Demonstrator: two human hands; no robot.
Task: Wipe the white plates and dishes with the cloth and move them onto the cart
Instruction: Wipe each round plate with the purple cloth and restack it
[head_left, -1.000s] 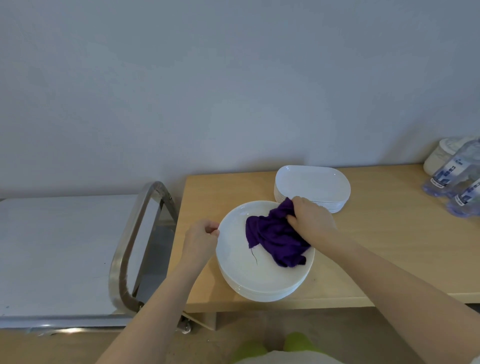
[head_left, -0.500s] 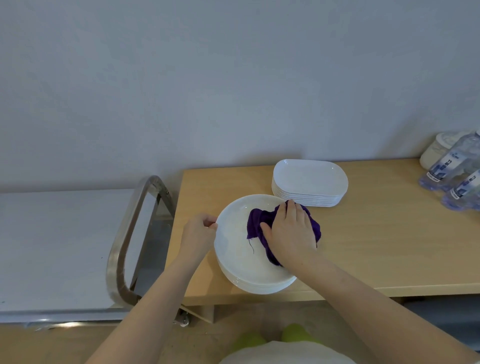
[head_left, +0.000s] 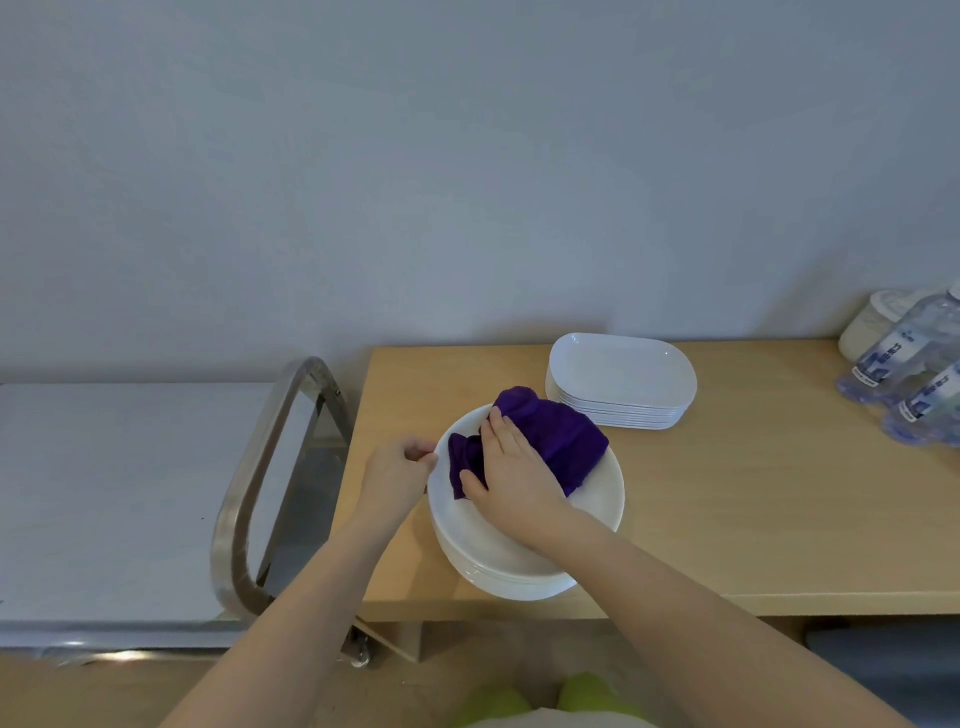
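1. The scene is lit softly and evenly; no hard shadows are cast on the pale grey wall (head_left: 467, 156).
2. A faint, diffuse shadow is seen under the stack of round white plates (head_left: 519, 577) on the light wooden table (head_left: 753, 519).
3. Bright glare is reflected from the curved steel handle of the cart (head_left: 249, 499) and from its lower front edge.
4. Straight lines are bent by wide-angle distortion, most strongly at the frame edges.
5. The clear plastic water bottles (head_left: 904, 364) at the right edge are rendered slightly soft.
6. Colours are given a cool, bluish cast.
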